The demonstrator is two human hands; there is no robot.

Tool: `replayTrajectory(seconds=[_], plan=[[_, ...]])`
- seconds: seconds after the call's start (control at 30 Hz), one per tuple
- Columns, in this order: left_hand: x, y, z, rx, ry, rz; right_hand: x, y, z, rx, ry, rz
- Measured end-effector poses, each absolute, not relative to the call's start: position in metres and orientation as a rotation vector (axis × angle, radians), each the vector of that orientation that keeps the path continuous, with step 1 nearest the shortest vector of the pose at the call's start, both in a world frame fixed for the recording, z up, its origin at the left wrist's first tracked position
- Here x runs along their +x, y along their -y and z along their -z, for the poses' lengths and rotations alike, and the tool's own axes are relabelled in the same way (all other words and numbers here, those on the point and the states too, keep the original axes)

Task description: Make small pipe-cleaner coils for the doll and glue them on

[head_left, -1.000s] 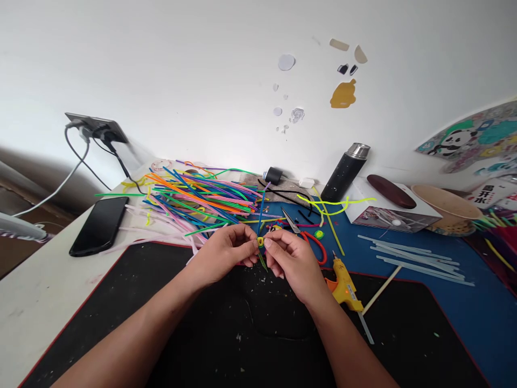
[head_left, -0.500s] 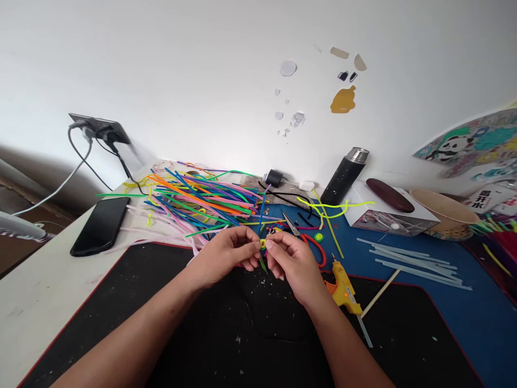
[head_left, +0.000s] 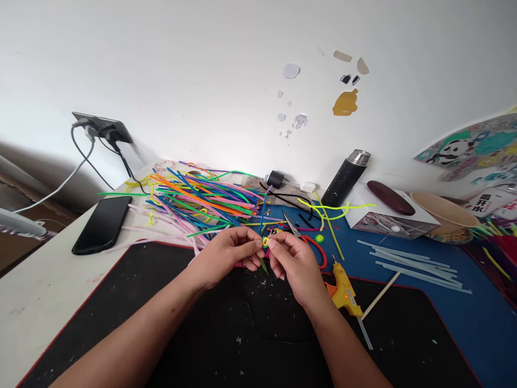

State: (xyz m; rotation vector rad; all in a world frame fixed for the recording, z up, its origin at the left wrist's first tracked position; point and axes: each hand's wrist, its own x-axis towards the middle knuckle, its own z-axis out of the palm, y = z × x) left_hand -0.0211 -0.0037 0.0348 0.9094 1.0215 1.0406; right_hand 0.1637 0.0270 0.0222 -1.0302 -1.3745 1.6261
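Note:
Between my fingertips is a small yellow coil of pipe cleaner (head_left: 265, 243), bent into a ring. My left hand (head_left: 232, 253) pinches it from the left with thumb and forefinger. From the right, my right hand (head_left: 294, 264) closes thumb and forefinger at its other edge. A short green strip (head_left: 264, 265) hangs below the coil near my left fingers; how it is attached I cannot tell. Just behind my right hand lie scissors with red handles (head_left: 316, 249). A small green coil (head_left: 319, 238) rests beside them.
A heap of coloured pipe cleaners (head_left: 205, 196) spreads behind my left hand. A yellow glue gun (head_left: 344, 288) lies right of my right forearm, near clear glue sticks (head_left: 416, 264). A phone (head_left: 102, 225) is at left; a black flask (head_left: 345, 178) leans against the wall.
The yellow coil has turned slightly, so its ring opening shows more clearly. Both hands keep their pinch in nearly the same place. The whole view has shifted a little.

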Motion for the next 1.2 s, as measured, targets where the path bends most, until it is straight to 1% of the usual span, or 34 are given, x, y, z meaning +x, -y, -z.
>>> replayTrajectory(seconds=[0.37,0.8,1.2], plan=[[-0.023,0.004,-0.035,1.035,-1.104,-1.042,0.164,-0.026,-0.023,-1.024,1.419,-1.637],[-0.027,0.005,-0.045,0.812,-0.928,-0.944,0.17,-0.027,-0.03,-0.836,1.559,-1.715],[-0.028,0.005,-0.04,0.705,-0.845,-0.943,0.168,-0.025,-0.034,-0.855,1.513,-1.689]])
